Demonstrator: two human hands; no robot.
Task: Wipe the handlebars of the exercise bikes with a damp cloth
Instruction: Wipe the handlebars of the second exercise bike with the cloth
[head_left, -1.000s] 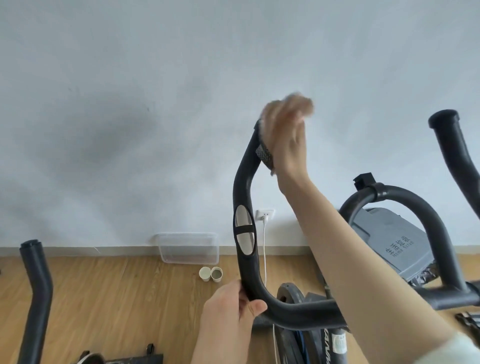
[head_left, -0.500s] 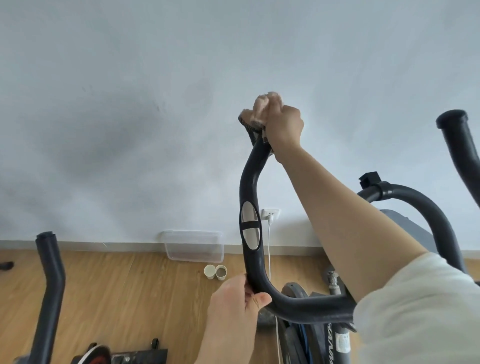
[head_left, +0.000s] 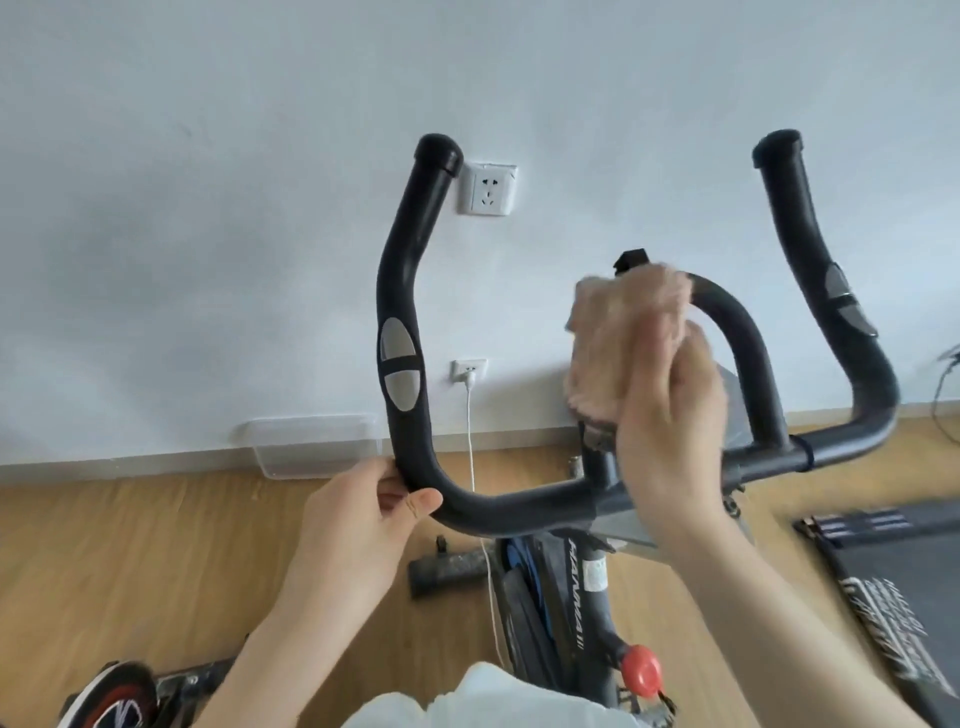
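A pale wall (head_left: 208, 208) with two sockets backs the scene, above a wood floor (head_left: 130, 561); a clear plastic tub (head_left: 311, 444) lies at the skirting and a dark mat (head_left: 893, 561) sits to the right.

Right hand (head_left: 670, 415): fingers (head_left: 660, 358) are curled closed around a pinkish cloth (head_left: 613, 343), bunched into a wad. The cloth is blurred; it sits at the left side of the inner loop of the handlebars (head_left: 519, 504), near the centre post. Whether it is pressed onto the bar or just in front of it cannot be told.

Left hand (head_left: 358, 514): fingers are wrapped round the lower left bend of the handlebars from behind, thumb (head_left: 423, 504) on the near side, a narrow steadying hold.

Handling, as judged: the cloth is soft, light and limp, and conforms to a tube best when folded around it with the palm; damp, it should drag slightly. The handlebars are rigid, black, seemingly padded, fixed to the bike frame (head_left: 582, 571), so they will not yield under pressure. The grey sensor plates (head_left: 399, 371) on the left upright are smooth and may need a lighter pass.

The right upright (head_left: 800, 244) stands untouched by either hand. A red knob (head_left: 641, 670) shows low on the frame.
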